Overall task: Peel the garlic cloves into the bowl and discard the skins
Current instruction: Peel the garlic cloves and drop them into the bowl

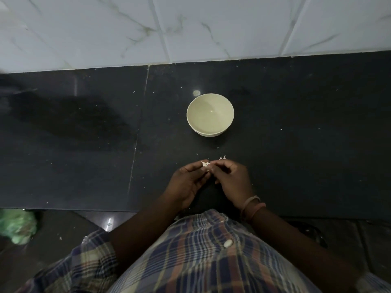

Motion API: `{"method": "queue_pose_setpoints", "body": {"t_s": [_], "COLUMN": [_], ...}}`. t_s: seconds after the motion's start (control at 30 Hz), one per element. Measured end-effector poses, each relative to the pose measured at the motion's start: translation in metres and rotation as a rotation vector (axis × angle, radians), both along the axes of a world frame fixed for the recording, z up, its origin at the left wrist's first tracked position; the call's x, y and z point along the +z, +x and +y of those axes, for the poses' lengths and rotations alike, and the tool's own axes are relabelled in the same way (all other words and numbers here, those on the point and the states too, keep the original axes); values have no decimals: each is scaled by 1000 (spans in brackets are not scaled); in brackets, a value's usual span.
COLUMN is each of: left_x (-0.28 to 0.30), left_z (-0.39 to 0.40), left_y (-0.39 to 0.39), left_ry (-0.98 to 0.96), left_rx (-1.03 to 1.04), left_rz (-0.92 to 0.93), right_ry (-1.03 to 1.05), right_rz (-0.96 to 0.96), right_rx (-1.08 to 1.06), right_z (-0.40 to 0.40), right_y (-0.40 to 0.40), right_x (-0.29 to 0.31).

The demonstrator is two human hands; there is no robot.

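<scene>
Round cream bowl, smooth, matte, nothing visible inside, sits on dark speckled stone counter. Nearer than bowl: left hand and right hand meet fingertip to fingertip, both pinching small pale garlic clove with papery skin flaring. Two tiny white skin scraps just beyond right knuckles, between hands and bowl. Behind bowl: glossy veined marble tiles. Plaid shirt below; band on right wrist.

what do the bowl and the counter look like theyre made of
The bowl looks like glazed ceramic or hard plastic: smooth, pale cream, with a soft glint inside; which one is unclear. The counter looks like polished black stone, perhaps granite: dark, speckled, reflecting light, with a straight seam between slabs.
</scene>
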State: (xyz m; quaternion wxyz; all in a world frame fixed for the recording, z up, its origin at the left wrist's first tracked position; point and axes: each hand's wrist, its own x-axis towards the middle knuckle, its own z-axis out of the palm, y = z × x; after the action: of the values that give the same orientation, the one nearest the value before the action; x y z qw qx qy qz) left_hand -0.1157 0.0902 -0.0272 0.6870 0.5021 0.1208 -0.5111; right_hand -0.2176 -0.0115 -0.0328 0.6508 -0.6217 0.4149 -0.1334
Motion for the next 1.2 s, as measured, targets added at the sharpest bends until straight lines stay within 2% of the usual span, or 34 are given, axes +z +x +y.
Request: {"method": "queue_pose_setpoints", "body": {"t_s": [0.23,0.73,0.97,1.2], "left_x": [2,7,10,14], "left_z": [9,25,28,29], "left_y": [5,34,41,42], "left_ry": [2,46,-24,-41], "left_rx": [-60,-251,-242,-208], "left_rz": [-116,-312,-224,-228], "right_ry": [127,72,94,-101], "right_rz": [-17,32,-18,19], "right_rx": [-41,-192,-242,-150], "right_z": [2,29,37,44], "right_y": [11,31,35,32], "right_x": [6,15,25,28]}}
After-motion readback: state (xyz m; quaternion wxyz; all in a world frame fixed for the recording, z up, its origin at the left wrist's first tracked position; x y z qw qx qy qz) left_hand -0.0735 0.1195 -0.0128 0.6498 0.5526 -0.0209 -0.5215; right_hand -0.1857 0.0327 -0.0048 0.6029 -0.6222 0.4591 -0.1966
